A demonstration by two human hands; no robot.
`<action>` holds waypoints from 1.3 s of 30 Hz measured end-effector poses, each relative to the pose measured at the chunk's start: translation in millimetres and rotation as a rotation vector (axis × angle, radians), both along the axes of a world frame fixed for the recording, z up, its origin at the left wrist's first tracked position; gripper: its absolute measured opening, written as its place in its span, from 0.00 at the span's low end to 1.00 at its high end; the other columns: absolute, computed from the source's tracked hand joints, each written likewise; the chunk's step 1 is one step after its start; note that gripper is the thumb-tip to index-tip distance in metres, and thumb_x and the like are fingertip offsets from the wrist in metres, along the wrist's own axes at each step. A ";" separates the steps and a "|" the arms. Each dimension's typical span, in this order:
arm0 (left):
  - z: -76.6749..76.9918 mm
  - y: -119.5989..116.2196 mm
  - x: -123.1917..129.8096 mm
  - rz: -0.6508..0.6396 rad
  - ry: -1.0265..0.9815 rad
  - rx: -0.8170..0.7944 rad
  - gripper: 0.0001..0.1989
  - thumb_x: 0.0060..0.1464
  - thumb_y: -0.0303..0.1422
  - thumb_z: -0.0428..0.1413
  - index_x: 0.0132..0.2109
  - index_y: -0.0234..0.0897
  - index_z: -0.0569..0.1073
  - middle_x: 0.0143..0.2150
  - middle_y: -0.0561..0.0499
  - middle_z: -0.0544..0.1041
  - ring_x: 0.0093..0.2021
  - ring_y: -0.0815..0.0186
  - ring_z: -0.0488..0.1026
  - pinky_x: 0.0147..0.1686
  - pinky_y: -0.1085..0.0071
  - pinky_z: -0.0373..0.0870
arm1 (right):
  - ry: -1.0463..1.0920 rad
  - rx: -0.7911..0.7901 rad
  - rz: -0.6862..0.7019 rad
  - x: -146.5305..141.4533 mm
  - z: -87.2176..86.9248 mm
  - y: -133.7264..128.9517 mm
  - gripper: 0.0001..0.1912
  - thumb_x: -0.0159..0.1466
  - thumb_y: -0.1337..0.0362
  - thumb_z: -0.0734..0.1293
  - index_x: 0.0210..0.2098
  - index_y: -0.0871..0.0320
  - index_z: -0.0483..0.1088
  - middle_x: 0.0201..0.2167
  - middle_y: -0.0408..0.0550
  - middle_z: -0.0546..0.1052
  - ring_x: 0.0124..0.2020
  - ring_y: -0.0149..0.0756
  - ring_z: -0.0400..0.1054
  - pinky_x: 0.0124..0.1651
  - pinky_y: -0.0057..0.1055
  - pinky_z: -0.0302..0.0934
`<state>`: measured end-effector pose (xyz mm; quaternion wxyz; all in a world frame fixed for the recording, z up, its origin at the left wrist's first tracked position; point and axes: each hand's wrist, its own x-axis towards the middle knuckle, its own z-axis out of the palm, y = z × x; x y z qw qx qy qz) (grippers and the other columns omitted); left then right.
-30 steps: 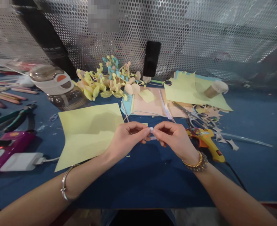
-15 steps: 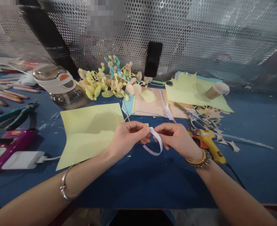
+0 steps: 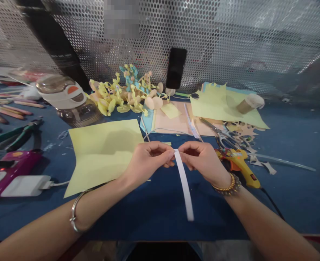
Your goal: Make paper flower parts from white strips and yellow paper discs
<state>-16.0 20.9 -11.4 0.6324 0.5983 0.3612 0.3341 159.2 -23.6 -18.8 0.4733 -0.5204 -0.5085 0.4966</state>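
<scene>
A narrow white strip (image 3: 185,188), paper or tape, hangs from my fingertips down toward the front of the blue table. Its upper end is pinched between the thumb and fingers of my left hand (image 3: 153,156). Right beside it, my right hand (image 3: 200,157) also closes thumb to fingertips on the strip's top end. The two hands nearly meet. Under and beside my left forearm lies a creased yellow sheet (image 3: 102,148). A yellow glue gun (image 3: 244,166) rests to the right of my right hand, with scissors (image 3: 223,136) behind it.
Yellow and blue paper flowers (image 3: 130,90) stand at the back beside a lidded jar (image 3: 67,101). A phone (image 3: 176,69) leans on the perforated metal panel. Green-handled pliers (image 3: 24,134) and a purple device (image 3: 16,170) lie left. Paper sheets, a small roll (image 3: 249,104) and scraps sit right.
The white strip was curled in a loop between my hands; now it has sprung straight and dangles downward. Both hands have stayed almost in place.
</scene>
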 end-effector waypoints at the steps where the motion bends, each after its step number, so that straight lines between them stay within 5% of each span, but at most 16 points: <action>1: -0.5 0.2 -0.2 -0.003 0.007 0.016 0.05 0.52 0.32 0.60 0.30 0.35 0.77 0.24 0.52 0.77 0.24 0.71 0.74 0.26 0.77 0.72 | -0.003 0.005 0.003 0.0 -0.1 0.0 0.11 0.52 0.59 0.76 0.27 0.59 0.74 0.20 0.39 0.71 0.15 0.22 0.58 0.17 0.22 0.52; 9: -1.5 0.4 -1.1 0.042 0.037 0.158 0.08 0.49 0.35 0.63 0.36 0.37 0.78 0.32 0.49 0.80 0.32 0.67 0.77 0.28 0.76 0.73 | -0.048 0.006 -0.006 -1.1 4.0 -1.4 0.10 0.53 0.61 0.75 0.26 0.59 0.72 0.19 0.38 0.70 0.16 0.22 0.58 0.17 0.21 0.52; 14: -1.3 1.8 0.2 0.085 0.029 0.048 0.07 0.52 0.36 0.61 0.33 0.36 0.78 0.28 0.51 0.80 0.26 0.70 0.75 0.26 0.76 0.74 | -0.078 0.020 -0.012 -2.5 7.4 -2.2 0.09 0.54 0.60 0.74 0.28 0.59 0.74 0.21 0.40 0.73 0.17 0.23 0.59 0.18 0.22 0.55; 39: -5.8 4.0 0.3 0.017 -0.098 -0.263 0.08 0.50 0.36 0.62 0.30 0.36 0.77 0.27 0.52 0.77 0.28 0.70 0.76 0.23 0.80 0.71 | -0.175 0.086 -0.037 -2.7 7.4 -3.5 0.08 0.58 0.61 0.70 0.27 0.59 0.72 0.22 0.40 0.72 0.18 0.22 0.59 0.20 0.22 0.56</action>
